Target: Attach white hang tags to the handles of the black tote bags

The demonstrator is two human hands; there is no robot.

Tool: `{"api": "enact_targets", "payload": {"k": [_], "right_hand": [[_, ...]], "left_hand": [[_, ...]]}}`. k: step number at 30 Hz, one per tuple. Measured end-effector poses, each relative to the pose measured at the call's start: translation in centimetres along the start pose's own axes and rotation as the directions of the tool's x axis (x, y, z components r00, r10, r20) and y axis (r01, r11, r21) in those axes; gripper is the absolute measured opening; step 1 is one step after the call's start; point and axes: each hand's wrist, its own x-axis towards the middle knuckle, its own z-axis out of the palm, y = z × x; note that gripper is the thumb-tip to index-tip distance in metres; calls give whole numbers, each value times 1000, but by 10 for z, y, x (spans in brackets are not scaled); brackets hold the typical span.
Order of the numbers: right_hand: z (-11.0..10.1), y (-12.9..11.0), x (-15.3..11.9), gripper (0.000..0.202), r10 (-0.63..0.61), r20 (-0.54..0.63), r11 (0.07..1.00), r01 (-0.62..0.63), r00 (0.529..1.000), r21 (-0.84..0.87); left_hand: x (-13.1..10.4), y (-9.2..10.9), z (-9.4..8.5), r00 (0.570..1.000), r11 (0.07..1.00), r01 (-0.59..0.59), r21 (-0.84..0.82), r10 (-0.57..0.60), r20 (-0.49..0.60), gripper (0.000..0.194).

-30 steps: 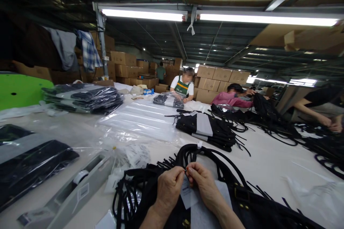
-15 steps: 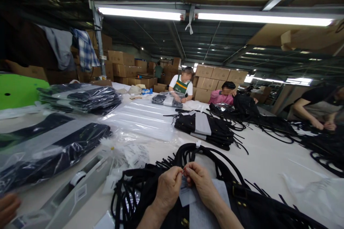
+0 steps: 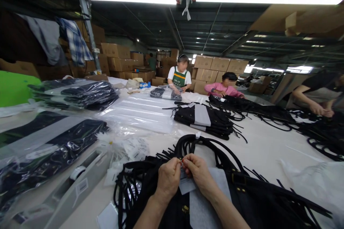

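Note:
A black fringed bag (image 3: 252, 200) lies in front of me, its looped handles standing up behind my hands. My left hand (image 3: 169, 177) and my right hand (image 3: 197, 171) meet above it, fingertips pinched close together. A small reddish bit shows between the fingertips, too small to make out. Just below them hangs a clear packet or tag (image 3: 186, 185), close to my right fingers. A pale sheet (image 3: 202, 207) lies across the bag under my right wrist.
A grey tape dispenser (image 3: 77, 186) and plastic-wrapped dark bags (image 3: 53, 143) are at the left. Clear plastic sleeves (image 3: 139, 114) and stacked black bags (image 3: 204, 120) lie farther back. Other people work across the table and at the right; white plastic (image 3: 317, 182) is at the right.
The view has tilted down slightly. My hands remain pinched together over the bag. The hand at the lower left edge is gone, and the person in pink has lowered their arms.

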Motion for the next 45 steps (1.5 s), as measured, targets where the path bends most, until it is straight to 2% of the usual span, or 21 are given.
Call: {"api": "enact_targets", "payload": {"k": [9,14,16,19,21,22,25,28,29,31,33,37,40,42,45], "right_hand": [[4,9,5,10,-113,-16,968,107,993,-225],[5,3,1,9,-199,-14,937,187,980,-296],[5,-5,-8,12,-252,-15,890,226,968,-395],[5,-17,-27,30,-274,77,747,263,959,-611],[7,-23,-41,49,-255,208,602,323,944,-730],[7,-24,-47,51,-248,268,511,361,931,-780],[11,-23,-58,28,-228,395,192,439,890,-878],[14,-19,-59,23,-215,501,-88,494,838,-865],[15,-19,-59,22,-220,514,-131,497,829,-858],[18,-18,-59,17,-263,482,-133,464,836,-876],[22,-20,-59,20,-300,456,-127,438,838,-890],[28,-24,-56,18,-296,553,-286,480,779,-830],[38,-27,-59,16,-296,565,-317,479,770,-818],[50,-26,-66,11,-292,595,-322,508,749,-799],[75,-23,-80,9,-339,679,-284,617,652,-734]], "left_hand": [[1,-5,2,999,998,49,-47,-48,15,24],[3,-8,-1,997,973,67,-220,-74,-23,22],[5,-10,-3,996,950,68,-306,-80,-30,22],[7,-13,-5,988,894,111,-433,-146,-49,22],[8,-13,-5,973,838,162,-521,-223,-56,23],[8,-13,-5,965,810,182,-558,-255,-55,24],[9,-9,-6,951,743,205,-637,-305,-49,28],[10,-6,-9,949,719,188,-669,-308,-65,30],[10,-6,-11,950,717,180,-674,-304,-70,30],[11,-7,-14,954,719,168,-674,-292,-74,32],[11,-9,-16,959,735,163,-658,-274,-68,33],[12,-10,-24,972,805,180,-565,-235,-26,32],[19,-7,-39,974,867,195,-459,-227,-13,35],[29,-2,-52,975,928,193,-319,-218,-45,39],[51,8,-63,986,985,166,48,-165,-34,36]]}}
